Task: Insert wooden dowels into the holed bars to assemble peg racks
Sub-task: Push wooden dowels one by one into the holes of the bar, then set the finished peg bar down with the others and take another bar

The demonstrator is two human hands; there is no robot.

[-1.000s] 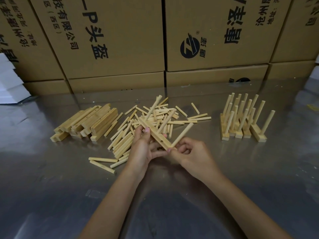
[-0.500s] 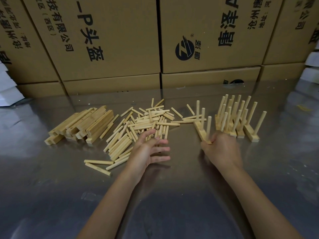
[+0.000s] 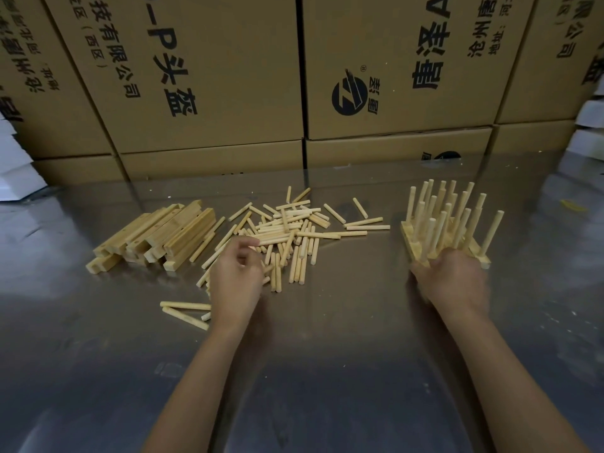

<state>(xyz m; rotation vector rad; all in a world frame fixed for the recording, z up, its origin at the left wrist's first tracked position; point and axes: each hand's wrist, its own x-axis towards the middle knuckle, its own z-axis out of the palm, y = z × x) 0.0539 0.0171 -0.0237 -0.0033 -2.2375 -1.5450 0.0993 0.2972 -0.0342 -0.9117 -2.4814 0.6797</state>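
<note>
Right hand (image 3: 452, 282) is at the near end of the finished peg racks (image 3: 447, 230), fingers up against the closest bars; back of hand faces the cam, so can't tell if it's gripping a rack or just pressing on it. Left hand (image 3: 237, 279) hovers over the near-left edge of the loose dowel pile (image 3: 287, 237), fingers curled loosely w/ thumb and forefinger drawn together above the dowels; whether a dowel is pinched between them isn't clear, it's blurred.

Racks stand in a tight cluster on the right of the table, pegs upright and leaning slightly, bars side by side. Dowel pile sits mid-table, scattered in all directions, a few strays off to its right. 2 more dowels (image 3: 184, 310) lie apart from the pile, near-left of the left hand, forming a narrow V. Stack of holed bars (image 3: 153, 235) lies left of the pile, just beside it, bars laid roughly parallel, some w/ holes showing.

All on a shiny metal table (image 3: 327, 371). Cardboard boxes (image 3: 212, 76) w/ printed lettering line the far edge, white foam blocks (image 3: 14, 165) at far left.
</note>
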